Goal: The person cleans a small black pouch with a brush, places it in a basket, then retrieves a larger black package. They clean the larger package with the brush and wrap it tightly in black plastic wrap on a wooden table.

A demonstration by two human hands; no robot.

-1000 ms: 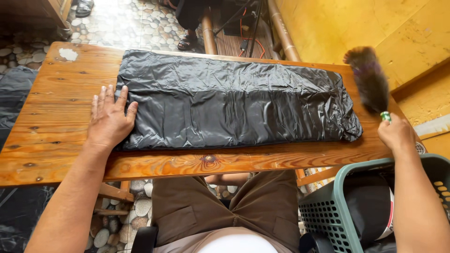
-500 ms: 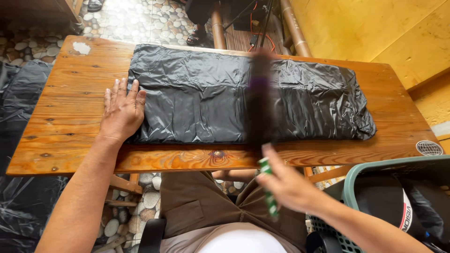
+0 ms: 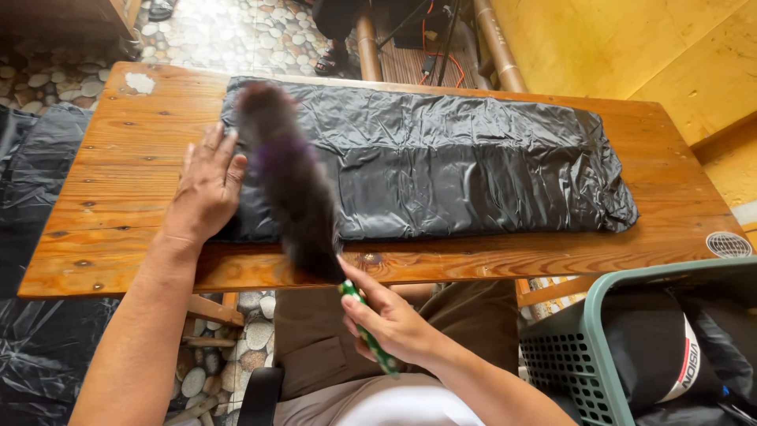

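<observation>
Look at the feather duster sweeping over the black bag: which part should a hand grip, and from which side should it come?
Grip the feather duster by its thin green handle, as the right hand does now, coming from the near table edge. The handle pokes out past that edge toward the person, while the dark fluffy head lies over the black bag and gives nothing firm to hold.

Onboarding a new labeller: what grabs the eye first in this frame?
The shiny black plastic bag lying flat across the long wooden table, then the blurred dark feather duster over the bag's left end, held by its green handle in the right hand. The left hand presses flat on the bag's left edge.
</observation>
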